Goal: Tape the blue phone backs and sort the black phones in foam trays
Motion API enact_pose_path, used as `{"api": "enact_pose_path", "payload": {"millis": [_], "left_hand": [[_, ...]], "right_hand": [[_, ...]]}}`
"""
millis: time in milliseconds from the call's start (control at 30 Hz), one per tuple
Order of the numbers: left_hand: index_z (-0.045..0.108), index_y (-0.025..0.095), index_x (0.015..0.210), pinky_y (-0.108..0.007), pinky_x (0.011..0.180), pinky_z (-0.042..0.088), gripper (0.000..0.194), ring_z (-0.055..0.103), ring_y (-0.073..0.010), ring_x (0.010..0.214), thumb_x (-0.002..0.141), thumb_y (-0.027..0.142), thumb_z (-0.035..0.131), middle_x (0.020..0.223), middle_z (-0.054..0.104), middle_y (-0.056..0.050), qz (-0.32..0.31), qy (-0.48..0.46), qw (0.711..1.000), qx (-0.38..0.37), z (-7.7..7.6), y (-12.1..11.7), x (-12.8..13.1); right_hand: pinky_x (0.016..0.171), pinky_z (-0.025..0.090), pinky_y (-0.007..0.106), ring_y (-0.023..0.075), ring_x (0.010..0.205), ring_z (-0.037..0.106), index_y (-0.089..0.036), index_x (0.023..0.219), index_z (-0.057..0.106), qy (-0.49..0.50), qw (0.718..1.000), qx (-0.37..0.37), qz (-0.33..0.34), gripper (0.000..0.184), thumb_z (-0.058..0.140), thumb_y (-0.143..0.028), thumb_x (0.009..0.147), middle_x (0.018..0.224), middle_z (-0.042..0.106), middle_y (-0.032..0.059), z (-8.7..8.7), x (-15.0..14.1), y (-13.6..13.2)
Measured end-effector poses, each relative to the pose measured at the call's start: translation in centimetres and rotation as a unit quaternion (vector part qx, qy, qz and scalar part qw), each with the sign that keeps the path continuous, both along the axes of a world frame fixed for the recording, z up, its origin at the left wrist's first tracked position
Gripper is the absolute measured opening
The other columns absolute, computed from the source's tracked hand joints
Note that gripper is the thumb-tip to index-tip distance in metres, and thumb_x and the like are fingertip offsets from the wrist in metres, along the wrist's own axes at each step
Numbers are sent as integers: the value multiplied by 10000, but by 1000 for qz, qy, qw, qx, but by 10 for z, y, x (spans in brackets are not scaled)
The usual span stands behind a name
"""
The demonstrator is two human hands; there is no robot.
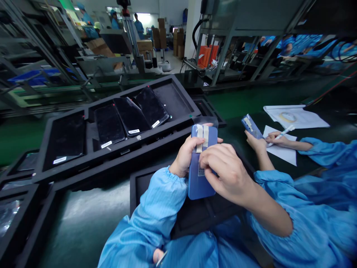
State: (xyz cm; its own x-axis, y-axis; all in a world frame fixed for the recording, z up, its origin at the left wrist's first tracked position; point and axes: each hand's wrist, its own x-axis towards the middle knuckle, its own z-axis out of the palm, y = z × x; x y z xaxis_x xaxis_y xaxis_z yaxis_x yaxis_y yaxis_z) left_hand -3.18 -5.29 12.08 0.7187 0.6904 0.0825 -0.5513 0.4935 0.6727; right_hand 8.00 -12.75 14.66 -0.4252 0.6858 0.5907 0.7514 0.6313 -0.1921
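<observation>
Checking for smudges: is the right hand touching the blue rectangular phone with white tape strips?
Touching: the head view shows the right hand lying across the blue rectangular phone with no gap.

Dark-screened phones (131, 117) lie in compartments of a black foam tray (173, 98).

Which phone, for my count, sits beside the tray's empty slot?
The rightmost black phone in the foam tray; the other three lie further left.
</observation>
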Motion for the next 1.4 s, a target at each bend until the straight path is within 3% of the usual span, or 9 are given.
{"api": "enact_pose_path", "payload": {"millis": [167,333,500,800,1000,1400], "left_hand": [[641,51,942,-368,1036,365,361,561,-287,1094,748,322,502,1042,643,-154,1,4,1000,4,-2,2,1],[623,68,1042,-399,1013,387,400,581,-287,1056,731,302,529,1002,656,-133,12,-1,1000,9,-3,2,2],[617,-23,1073,-403,1047,344,491,567,-310,1074,764,328,468,1016,646,-192,-6,-4,1000,13,0,2,-1],[630,-22,1051,-394,1017,370,478,584,-303,1034,774,320,443,1028,641,-203,11,-7,1000,16,0,6,-3],[621,-26,1069,-383,1026,362,487,574,-299,1054,777,325,451,1030,640,-202,9,-4,1000,21,0,6,-3],[647,59,959,-344,981,410,322,562,-264,1086,764,263,492,1045,646,-132,31,-7,999,16,-3,8,-2]], "right_hand": [[800,366,367,192,855,537,-130,762,479,-2,1000,2,-1,125,411,-42,819,830,564,54,-1,0,2],[800,364,369,188,840,531,-133,763,481,-2,1000,-2,-5,126,412,-47,824,820,558,51,-2,0,3],[795,370,366,177,827,530,-133,770,477,12,1000,-8,4,126,433,-20,805,813,562,39,0,1,0],[834,393,401,211,933,550,-157,992,544,-7,999,53,9,231,531,-16,810,1019,626,25,-2,7,-1],[843,397,403,215,951,545,-134,974,544,-14,999,49,18,193,510,-23,820,996,615,45,0,3,1],[815,376,380,206,928,538,-128,917,535,-33,999,26,20,140,469,-31,841,931,602,36,4,0,3]]}}
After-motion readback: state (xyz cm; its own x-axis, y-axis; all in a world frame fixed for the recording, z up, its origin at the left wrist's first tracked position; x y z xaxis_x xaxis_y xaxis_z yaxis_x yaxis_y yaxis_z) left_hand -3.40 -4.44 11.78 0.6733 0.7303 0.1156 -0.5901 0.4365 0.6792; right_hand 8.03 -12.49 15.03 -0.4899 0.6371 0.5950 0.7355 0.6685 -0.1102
